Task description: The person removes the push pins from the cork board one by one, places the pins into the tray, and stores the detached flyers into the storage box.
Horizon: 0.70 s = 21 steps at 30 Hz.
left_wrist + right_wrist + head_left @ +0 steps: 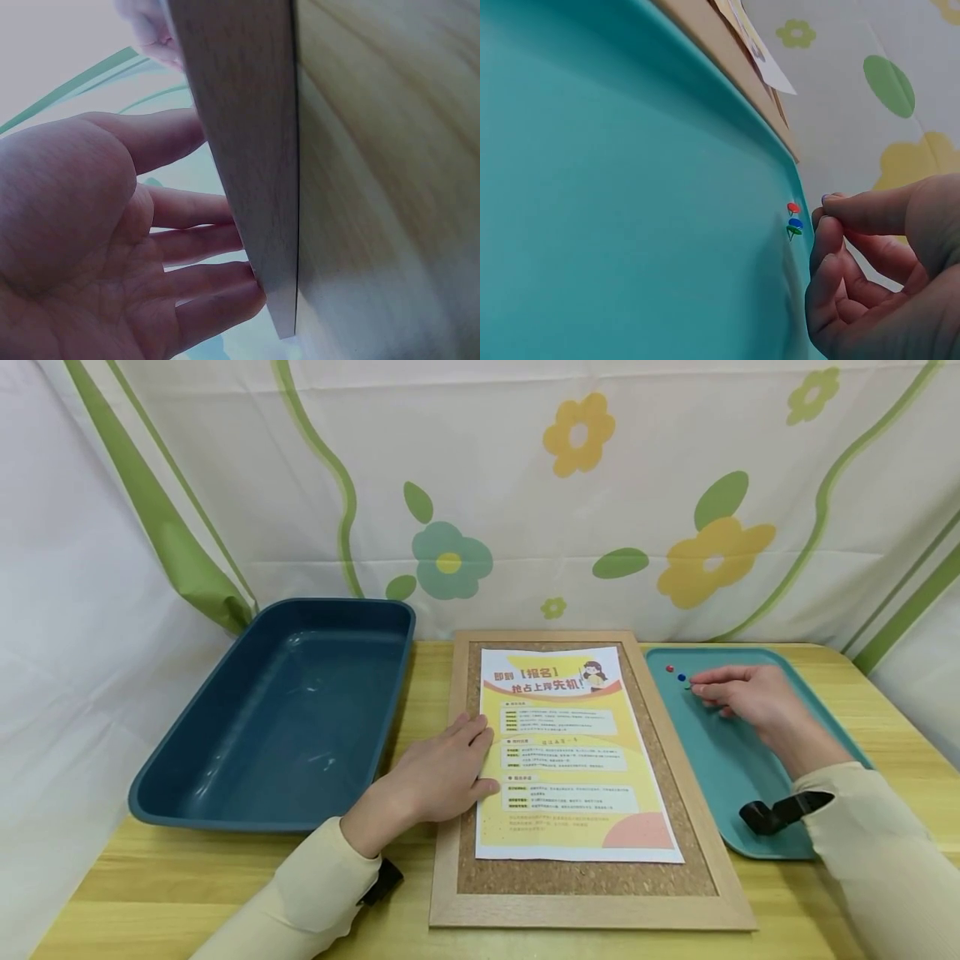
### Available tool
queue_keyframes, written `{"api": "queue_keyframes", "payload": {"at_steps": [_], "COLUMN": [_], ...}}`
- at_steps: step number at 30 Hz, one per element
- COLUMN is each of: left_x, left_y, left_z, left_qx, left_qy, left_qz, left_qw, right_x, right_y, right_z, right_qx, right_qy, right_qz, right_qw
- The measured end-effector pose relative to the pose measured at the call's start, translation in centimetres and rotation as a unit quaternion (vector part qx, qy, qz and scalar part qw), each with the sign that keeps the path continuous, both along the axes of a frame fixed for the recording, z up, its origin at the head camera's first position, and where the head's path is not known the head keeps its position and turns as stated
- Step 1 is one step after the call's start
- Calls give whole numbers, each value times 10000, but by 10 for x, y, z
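A yellow and white printed poster (555, 760) lies on a cork board (585, 881) with a wooden frame. My left hand (442, 768) rests over the board's left frame edge, its fingertips on the poster's left margin. In the left wrist view, those fingers (206, 292) extend over the frame's side (240, 150). Above the teal tray (738, 777), my right hand (750, 697) pinches a small thumbtack (825, 198), of which only a blue-purple bit shows. Close to its fingertips lie a red thumbtack (793, 208), a blue one (796, 223) and a green one (794, 231).
A deep dark-blue basin (262, 760) stands left of the board on the wooden table (180, 889). The tray sits against the board's right side. Behind everything hangs a white curtain (517, 502) with flowers.
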State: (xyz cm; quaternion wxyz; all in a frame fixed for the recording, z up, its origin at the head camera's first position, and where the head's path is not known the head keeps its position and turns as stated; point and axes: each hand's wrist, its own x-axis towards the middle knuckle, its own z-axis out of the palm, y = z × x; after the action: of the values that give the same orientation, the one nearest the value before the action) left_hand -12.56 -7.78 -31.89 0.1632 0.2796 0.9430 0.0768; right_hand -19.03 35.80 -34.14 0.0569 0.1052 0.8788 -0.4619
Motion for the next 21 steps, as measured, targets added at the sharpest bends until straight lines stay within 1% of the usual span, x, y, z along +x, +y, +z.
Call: {"api": "queue_keyframes", "payload": {"at_steps": [6,21], "left_x": [0,0], "left_y": [-1,1], "left_z": [-1,-1], "left_qx": [0,-24], "left_qy": [21,56], "left_qz": [-30,-24], "left_qw": [10000,10000], "right_x": [-4,-11], "right_y": [2,2], "right_z": [-4,-10], "right_qx": [38,313], "right_qy": [-116,-213], "right_qz": [43,-113], "right_qw": [9999,9992]}}
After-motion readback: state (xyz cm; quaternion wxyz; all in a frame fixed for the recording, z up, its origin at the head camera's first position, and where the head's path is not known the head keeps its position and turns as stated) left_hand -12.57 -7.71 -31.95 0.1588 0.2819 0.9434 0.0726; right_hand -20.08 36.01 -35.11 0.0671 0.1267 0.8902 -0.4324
